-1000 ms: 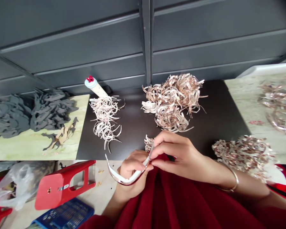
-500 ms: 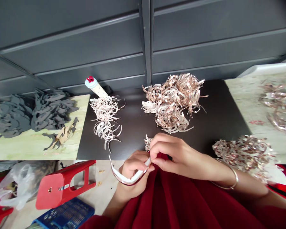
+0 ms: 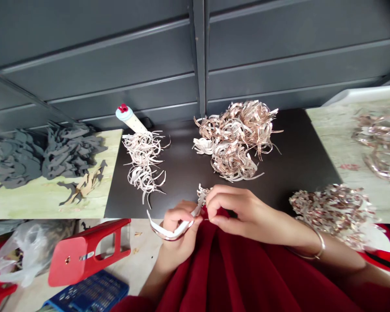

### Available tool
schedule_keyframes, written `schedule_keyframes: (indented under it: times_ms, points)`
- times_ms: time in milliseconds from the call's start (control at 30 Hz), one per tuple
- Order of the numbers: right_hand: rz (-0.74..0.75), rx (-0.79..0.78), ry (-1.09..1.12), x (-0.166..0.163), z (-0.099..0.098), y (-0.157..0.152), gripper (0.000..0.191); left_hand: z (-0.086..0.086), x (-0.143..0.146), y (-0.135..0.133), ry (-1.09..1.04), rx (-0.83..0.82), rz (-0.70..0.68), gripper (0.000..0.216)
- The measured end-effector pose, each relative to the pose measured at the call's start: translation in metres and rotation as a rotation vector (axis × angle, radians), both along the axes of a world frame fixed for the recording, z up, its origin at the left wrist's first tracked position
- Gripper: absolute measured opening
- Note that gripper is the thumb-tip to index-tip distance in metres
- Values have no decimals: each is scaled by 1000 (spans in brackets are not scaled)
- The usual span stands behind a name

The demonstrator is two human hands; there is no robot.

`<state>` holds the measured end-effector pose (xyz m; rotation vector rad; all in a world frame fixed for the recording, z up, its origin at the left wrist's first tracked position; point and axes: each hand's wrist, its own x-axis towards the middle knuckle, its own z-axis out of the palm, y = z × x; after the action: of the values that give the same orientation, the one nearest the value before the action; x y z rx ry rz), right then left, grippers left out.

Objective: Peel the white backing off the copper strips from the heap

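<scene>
My left hand (image 3: 178, 229) is shut on a curved white strip with a copper edge (image 3: 172, 232), whose looped end hangs out to the left. My right hand (image 3: 242, 212) pinches the strip's upper end between thumb and fingertips. Just beyond my fingers lies a small tuft of curled strips (image 3: 201, 195), partly hidden behind them. A large coppery pile of curled strips (image 3: 235, 141) sits further ahead on the dark board (image 3: 181, 193). A paler pile of curls (image 3: 144, 164) lies to its left. A bangle (image 3: 316, 248) circles my right wrist.
A glue bottle with a red cap (image 3: 128, 118) lies behind the pale pile. Grey cut-out shapes (image 3: 45, 156) sit on a pale green board (image 3: 45, 203) at left. A speckled pile (image 3: 333, 212) lies at right. A red stool (image 3: 87, 251), plastic bag (image 3: 22, 255) and blue tray (image 3: 90, 294) are below.
My hands have drawn slightly closer together and risen a little. The strip has moved up with them, and its looped end now sits higher and less extended.
</scene>
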<state>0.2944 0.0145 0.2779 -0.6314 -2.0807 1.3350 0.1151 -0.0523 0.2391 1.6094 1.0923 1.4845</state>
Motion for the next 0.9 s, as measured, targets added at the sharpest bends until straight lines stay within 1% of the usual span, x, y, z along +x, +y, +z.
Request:
schedule_keyframes:
  times_ms: [33, 67, 100, 133, 200, 267, 300, 333, 400, 467, 567, 633, 700, 800, 900]
  points:
    - [-35, -9, -5, 1, -11, 5, 11, -3, -2, 1, 4, -34, 60, 21]
    - [-81, -8, -36, 2, -26, 11, 11, -6, -5, 2, -2, -76, 123, 18]
    - [-124, -11, -113, 2, -46, 18, 10, -11, -9, 3, -23, -126, 190, 16]
    - [-150, -19, -239, 3, -68, 24, 11, -15, -14, 5, -57, -182, 255, 13]
    - [-130, -30, -603, 2, -118, 35, 15, -26, -26, 10, -124, -294, 347, 12]
    - [-102, -46, -714, -1, -165, 37, 18, -37, -38, 16, -153, -376, 397, 15]
    - [-95, -50, -752, -3, -185, 35, 19, -42, -43, 18, -149, -414, 409, 16]
    - [-93, -53, -787, -6, -201, 31, 20, -46, -47, 21, -142, -446, 423, 17]
    - [-92, -57, -849, -10, -226, 22, 20, -54, -53, 24, -112, -501, 443, 19]
    - [-81, -63, -889, -10, -241, 13, 17, -61, -59, 26, -56, -536, 454, 22]
    - [-82, -73, -895, 4, -253, 11, 18, -75, -76, 30, 133, -559, 464, 27]
    - [-108, -80, -875, 19, -258, 13, 20, -87, -93, 34, 355, -583, 481, 30]
    - [-156, -88, -855, 35, -262, 15, 27, -98, -113, 38, 691, -627, 516, 31]
    - [-238, -110, -824, 51, -267, 11, 30, -111, -139, 44, 859, -664, 584, 27]
    - [-293, -137, -791, 57, -273, -1, 30, -119, -156, 51, 981, -677, 658, 26]
